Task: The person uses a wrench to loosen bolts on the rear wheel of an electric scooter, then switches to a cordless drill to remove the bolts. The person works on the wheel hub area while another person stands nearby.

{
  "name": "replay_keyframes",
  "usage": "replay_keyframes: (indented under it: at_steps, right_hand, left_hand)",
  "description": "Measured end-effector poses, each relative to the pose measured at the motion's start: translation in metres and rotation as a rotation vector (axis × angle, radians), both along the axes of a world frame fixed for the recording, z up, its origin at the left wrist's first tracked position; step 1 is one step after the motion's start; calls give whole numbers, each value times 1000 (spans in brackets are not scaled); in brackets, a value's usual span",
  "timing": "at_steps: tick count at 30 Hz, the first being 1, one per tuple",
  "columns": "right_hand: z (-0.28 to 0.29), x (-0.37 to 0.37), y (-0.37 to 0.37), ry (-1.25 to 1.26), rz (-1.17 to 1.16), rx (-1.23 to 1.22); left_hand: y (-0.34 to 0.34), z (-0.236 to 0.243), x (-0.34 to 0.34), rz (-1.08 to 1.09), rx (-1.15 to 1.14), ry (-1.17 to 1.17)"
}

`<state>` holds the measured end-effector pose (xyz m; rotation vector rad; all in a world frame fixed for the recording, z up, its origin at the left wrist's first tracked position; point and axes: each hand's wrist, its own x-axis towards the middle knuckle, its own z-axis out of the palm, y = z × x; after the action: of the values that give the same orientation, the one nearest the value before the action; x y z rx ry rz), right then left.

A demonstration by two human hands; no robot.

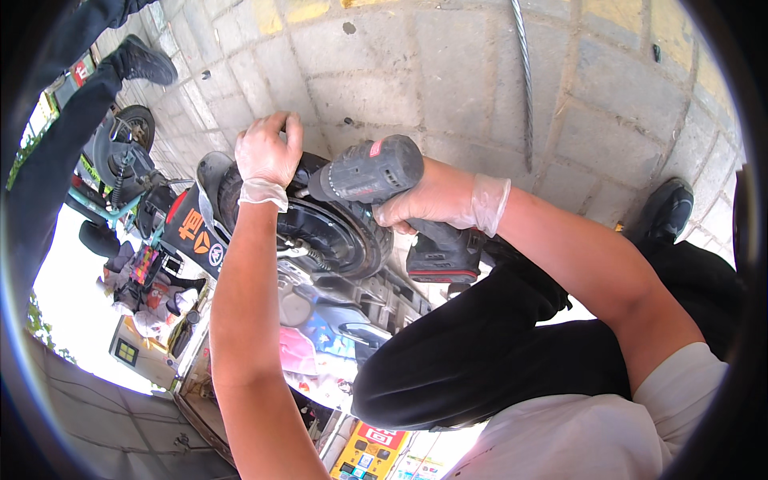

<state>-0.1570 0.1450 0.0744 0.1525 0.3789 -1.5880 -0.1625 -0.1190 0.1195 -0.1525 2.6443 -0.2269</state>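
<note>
In my right hand (428, 192), gloved in clear plastic, I grip a dark cordless drill (364, 172). Its chuck points left at the upper part of a scooter's black wheel (344, 240); whether the tip touches it I cannot tell. The drill's battery pack hangs below my fingers. My left hand (268, 152), in a similar clear glove, rests at the wheel's far edge beside a grey mudguard (213, 188). Its fingers are curled, and their tips are hidden, along with whatever they hold.
A metal rod (524, 80) lies on the paving (360, 96) at the far side. Another person's leg and dark shoe (146, 62) are at the upper left, near a second scooter (120, 160). My bent knee (400, 376) is close to the wheel; a yellow panel (370, 452) shows at the bottom.
</note>
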Motion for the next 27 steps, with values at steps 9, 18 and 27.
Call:
replay_keyframes:
  at_steps: [9, 18, 27]
  right_hand:
    - [0, 6, 32, -8, 62, 50]
    - [-3, 3, 14, 25, 15, 3]
    - [0, -2, 2, 0, -11, 10]
  left_hand:
    - [3, 2, -2, 40, -21, -17]
    - [2, 1, -2, 56, -12, -17]
    - [2, 1, -3, 73, -6, -26]
